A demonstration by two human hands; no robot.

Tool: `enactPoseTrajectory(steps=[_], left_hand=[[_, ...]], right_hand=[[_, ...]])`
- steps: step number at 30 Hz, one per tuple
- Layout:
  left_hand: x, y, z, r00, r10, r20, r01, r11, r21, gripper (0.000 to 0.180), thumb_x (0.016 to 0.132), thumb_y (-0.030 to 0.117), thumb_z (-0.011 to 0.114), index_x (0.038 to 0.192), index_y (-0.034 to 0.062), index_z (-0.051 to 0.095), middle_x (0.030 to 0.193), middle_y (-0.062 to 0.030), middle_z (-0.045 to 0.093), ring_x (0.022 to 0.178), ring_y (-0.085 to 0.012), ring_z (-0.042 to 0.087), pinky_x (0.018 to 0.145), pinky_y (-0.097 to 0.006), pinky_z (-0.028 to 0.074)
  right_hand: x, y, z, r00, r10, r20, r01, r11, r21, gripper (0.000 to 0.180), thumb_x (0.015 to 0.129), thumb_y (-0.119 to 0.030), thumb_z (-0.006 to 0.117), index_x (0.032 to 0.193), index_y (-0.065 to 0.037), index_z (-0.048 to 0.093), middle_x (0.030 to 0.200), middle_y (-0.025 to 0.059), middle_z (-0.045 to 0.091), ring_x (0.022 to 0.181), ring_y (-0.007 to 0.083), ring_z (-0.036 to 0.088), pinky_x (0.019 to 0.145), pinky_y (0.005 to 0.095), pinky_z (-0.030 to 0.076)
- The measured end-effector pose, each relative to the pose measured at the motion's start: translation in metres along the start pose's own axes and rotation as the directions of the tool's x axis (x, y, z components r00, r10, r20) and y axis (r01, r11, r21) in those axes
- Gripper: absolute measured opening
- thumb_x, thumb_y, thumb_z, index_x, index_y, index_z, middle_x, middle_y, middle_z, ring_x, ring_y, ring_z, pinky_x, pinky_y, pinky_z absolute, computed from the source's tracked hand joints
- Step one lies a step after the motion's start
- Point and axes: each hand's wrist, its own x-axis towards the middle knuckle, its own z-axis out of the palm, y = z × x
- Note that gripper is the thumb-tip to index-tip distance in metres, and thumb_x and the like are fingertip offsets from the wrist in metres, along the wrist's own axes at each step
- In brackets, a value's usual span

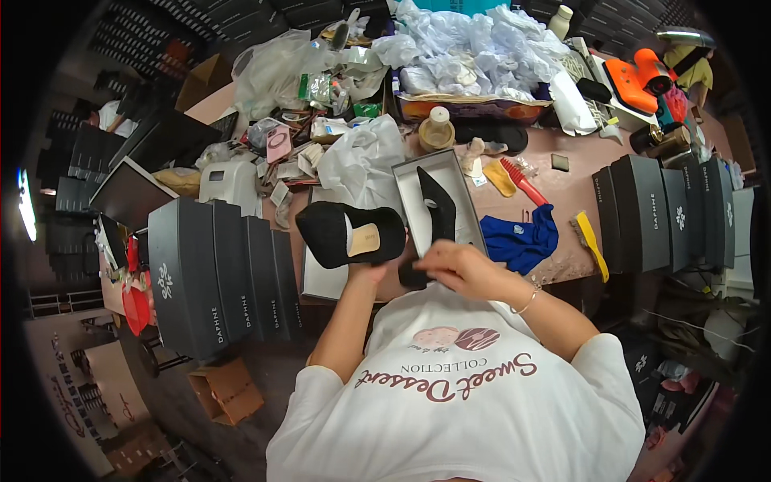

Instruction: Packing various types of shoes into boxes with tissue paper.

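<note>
A black pump [329, 235] with a pointed toe and a beige insole is gripped from below by my left hand [368, 271], its opening tipped toward me. My right hand [459, 267] is closed beside it, over the near end of an open shoe box [474, 227]. A small dark piece [414, 275] shows at the right fingertips; whether they hold it, I cannot tell. Inside the box lies a second black pump [437, 205]. A grey-white box lid [315, 277] lies partly under my left hand.
Dark shoe boxes [183, 273] stand in rows at left and right. Near the right row lie a yellow brush [592, 245], a red brush [526, 186] and a blue cloth [522, 239]. Crumpled white paper [474, 48] fills a carton behind. Clutter covers the back left.
</note>
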Motion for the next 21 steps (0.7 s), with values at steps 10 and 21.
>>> enactPoseTrajectory(steps=[10, 21], left_hand=[[0.001, -0.002, 0.000, 0.980, -0.007, 0.201, -0.025, 0.987, 0.156, 0.033, 0.099, 0.029, 0.038, 0.109, 0.0035, 0.056, 0.099, -0.0061, 0.059, 0.090, -0.0164, 0.057, 0.080, -0.027, 0.046], [0.028, 0.004, -0.041, 0.992, 0.086, -0.092, -0.087, 0.996, -0.007, 0.033, 0.094, 0.034, 0.046, 0.112, 0.0108, 0.059, 0.110, -0.0085, 0.064, 0.102, -0.0257, 0.062, 0.087, -0.042, 0.054]], right_hand=[[0.015, 0.017, 0.017, 0.998, -0.036, 0.042, 0.033, 0.996, 0.088, 0.017, 0.074, -0.007, 0.057, 0.088, -0.003, 0.065, 0.090, 0.0100, 0.055, 0.087, 0.0280, 0.057, 0.072, 0.0385, 0.049], [0.004, -0.001, 0.002, 0.887, 0.041, -0.460, -0.147, 0.969, -0.197, 0.034, 0.076, -0.002, 0.066, 0.110, -0.002, 0.061, 0.099, 0.0137, 0.057, 0.085, 0.0325, 0.059, 0.075, 0.0378, 0.049]])
